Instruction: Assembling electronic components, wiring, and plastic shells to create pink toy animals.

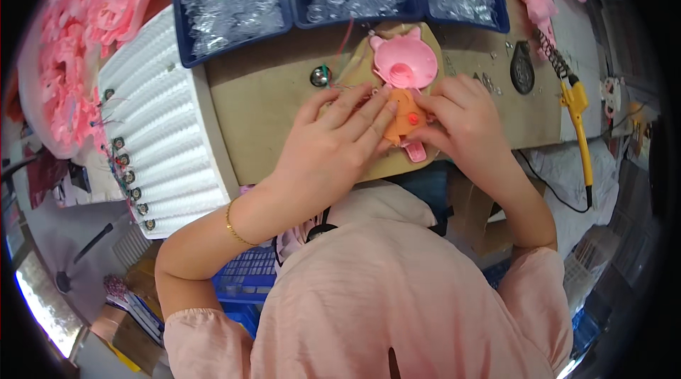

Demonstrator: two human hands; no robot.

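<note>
Just below the pink plastic shell with two ears (408, 56), we see the flat orange piece with a red round dot (402, 107), partly covered by fingers. To the lower left of the shell, the left hand (335, 139) keeps its fingers nearly together, tips reaching this piece. To the lower right, the right hand (464, 115) has thumb and forefinger apart at its edge; whether either clamps, we cannot tell. Above the shell, three dark-blue plastic trays (358, 23) are cut off.
</note>
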